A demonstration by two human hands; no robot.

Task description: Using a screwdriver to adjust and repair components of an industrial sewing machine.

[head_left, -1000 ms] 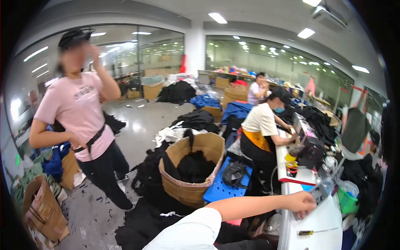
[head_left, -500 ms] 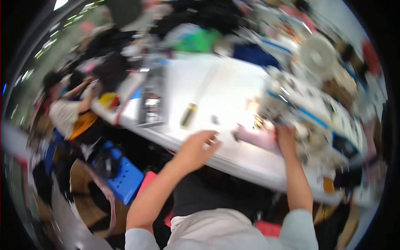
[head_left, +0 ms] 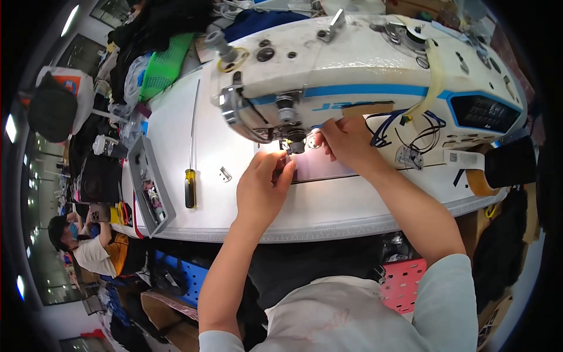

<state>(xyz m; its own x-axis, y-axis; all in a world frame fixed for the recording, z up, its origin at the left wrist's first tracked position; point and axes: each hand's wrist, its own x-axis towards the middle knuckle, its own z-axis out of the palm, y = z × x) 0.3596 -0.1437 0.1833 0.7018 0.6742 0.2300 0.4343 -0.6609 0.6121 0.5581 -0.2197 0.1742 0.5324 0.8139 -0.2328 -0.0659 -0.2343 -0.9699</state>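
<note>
Both hands (head_left: 264, 185) now at needle (head_left: 288, 146), fingertips hiding it.

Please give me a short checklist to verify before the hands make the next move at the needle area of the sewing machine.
1. Left hand is at the needle area, fingertips under it: ok.
2. Right hand reaches the same spot from the right: ok.
3. Work light on the needle plate: lit, ok.
4. Screwdriver lies within reach, left of the hands: ok.
5. Small metal part lies loose on the table: ok.
6. Machine powered off: cannot tell.
</note>
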